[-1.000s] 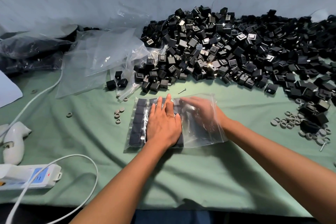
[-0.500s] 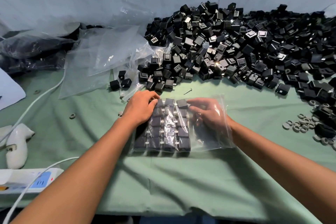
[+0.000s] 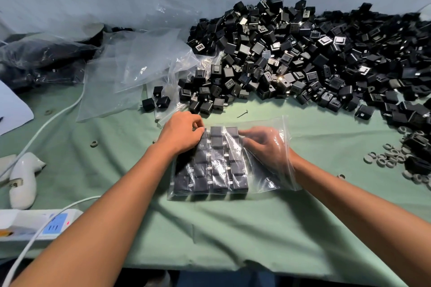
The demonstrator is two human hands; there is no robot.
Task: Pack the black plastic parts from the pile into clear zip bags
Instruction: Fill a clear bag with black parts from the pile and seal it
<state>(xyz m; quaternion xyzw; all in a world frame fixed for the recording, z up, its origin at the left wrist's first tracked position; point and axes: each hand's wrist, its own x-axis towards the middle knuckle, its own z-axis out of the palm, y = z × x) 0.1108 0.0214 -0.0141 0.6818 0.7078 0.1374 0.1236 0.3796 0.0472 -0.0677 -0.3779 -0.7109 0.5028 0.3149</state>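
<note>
A clear zip bag [image 3: 276, 178] lies flat on the green cloth, with black plastic parts [image 3: 218, 163] lined up in rows inside its left half. My left hand [image 3: 180, 133] rests on the bag's far left corner, fingers curled against the top row of parts. My right hand [image 3: 265, 147] is inside the bag through its right-hand opening, fingers bent toward the rows; whether it holds a part is unclear through the plastic. The big pile of black parts [image 3: 303, 58] spreads across the back and right of the table.
Empty clear bags [image 3: 140, 63] lie at back left, with filled dark bags [image 3: 44, 56] beyond them. A white tool [image 3: 23, 177] and a power strip [image 3: 35, 223] with cables sit at left. Grey rings [image 3: 387, 158] lie at right, and a screw [image 3: 242, 113] behind the bag.
My left hand lifted off the rows of parts and moved to the bag's far left corner. The right hand stayed inside the bag, shifting a little.
</note>
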